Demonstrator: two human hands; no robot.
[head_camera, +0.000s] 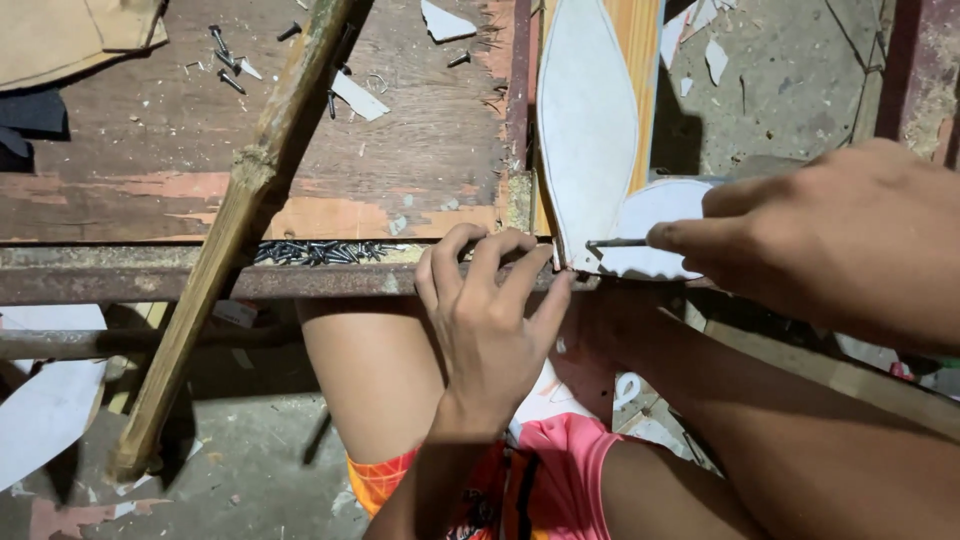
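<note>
Right hand (840, 240) pinches nail (617, 243); nail lies sideways, tip pointing left at white piece (588, 130). Left hand (490, 310) fingers curl, gripping bench edge (200, 280).

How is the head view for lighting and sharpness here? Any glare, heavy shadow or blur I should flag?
Head view: light is dim and uneven, with the worn wooden bench top lit well and the floor below it in deep shadow. No glare. The left hand and the loose nails are sharp; the right hand, nearest the lens, looks slightly soft. Straight edges bend little.
</note>
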